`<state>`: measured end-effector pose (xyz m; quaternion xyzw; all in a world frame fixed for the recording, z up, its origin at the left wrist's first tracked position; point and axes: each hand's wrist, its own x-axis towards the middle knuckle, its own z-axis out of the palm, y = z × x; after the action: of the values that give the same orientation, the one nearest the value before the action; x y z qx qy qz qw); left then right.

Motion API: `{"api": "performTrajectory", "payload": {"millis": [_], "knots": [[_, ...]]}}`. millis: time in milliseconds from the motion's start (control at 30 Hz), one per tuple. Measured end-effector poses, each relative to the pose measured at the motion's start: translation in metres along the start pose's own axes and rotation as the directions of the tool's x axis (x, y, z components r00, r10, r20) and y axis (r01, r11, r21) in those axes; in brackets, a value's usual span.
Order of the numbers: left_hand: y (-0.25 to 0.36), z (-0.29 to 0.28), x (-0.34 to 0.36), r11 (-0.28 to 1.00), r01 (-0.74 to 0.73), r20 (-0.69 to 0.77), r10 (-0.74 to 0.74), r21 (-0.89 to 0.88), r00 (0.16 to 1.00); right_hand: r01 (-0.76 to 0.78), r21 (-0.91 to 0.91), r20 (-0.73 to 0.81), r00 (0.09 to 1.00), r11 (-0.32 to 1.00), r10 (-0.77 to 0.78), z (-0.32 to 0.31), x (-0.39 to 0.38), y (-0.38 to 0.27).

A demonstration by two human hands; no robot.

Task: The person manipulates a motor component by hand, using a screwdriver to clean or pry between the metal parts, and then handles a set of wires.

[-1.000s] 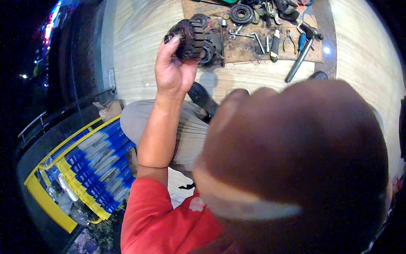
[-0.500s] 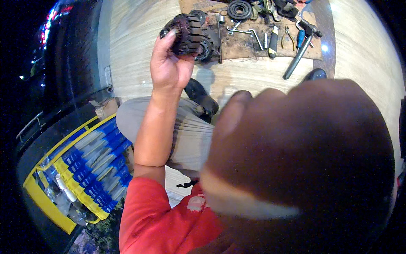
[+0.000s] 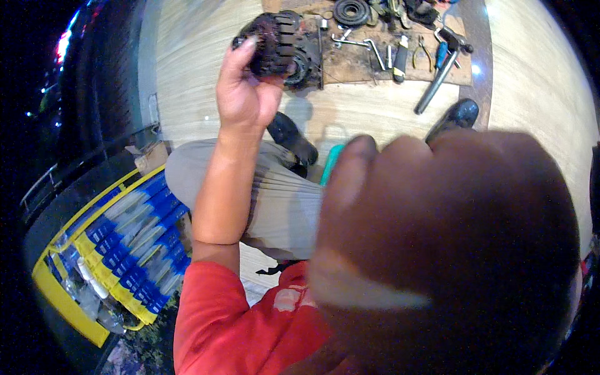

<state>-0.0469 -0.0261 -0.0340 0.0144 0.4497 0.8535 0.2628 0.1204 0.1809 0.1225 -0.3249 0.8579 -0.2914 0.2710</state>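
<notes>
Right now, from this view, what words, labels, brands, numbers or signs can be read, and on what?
None can be read.
Row of blue, white and yellow packages: marks too small.
Pale patch on the red cloth shirt: too blurred.
Dark, round, toothed metal part in the bare left hand: no lettering visible.

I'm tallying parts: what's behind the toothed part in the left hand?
Past the toothed part, at lower right, a round dark piece partly shows. The rest of that piece, and anything directly behind the toothed part, is covered.
</notes>
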Motion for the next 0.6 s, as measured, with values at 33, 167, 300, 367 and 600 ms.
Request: {"api": "performTrajectory", "payload": {"millis": [33, 167, 300, 367, 600], "knots": [[0.001, 0.001, -0.001, 1.0, 0.005, 0.024, -0.005, -0.002, 1.0, -0.007, -0.007, -0.005, 1.0, 1.0, 0.007, 0.0, -0.002, 0.0], [0.004, -0.004, -0.001, 0.999, 0.007, 0.012, -0.007, -0.039, 1.0, -0.043, -0.05, -0.052, 0.998, 0.998, 0.041, 0.002, 0.002, -0.003], [0.0, -0.009, 0.0, 0.993, 0.04, 0.095, -0.029, -0.115, 0.995, -0.117, -0.076, -0.111, 0.988, 0.99, 0.108, 0.002, 0.003, -0.011], [0.001, -0.015, -0.006, 0.99, 0.036, 0.058, -0.028, -0.139, 0.998, -0.118, -0.089, -0.109, 0.988, 0.989, 0.108, 0.008, 0.009, -0.011], [0.003, 0.006, -0.006, 0.993, -0.008, 0.056, 0.014, -0.114, 0.998, -0.494, -0.217, -0.242, 0.863, 0.842, 0.444, -0.023, -0.015, -0.045]]}}
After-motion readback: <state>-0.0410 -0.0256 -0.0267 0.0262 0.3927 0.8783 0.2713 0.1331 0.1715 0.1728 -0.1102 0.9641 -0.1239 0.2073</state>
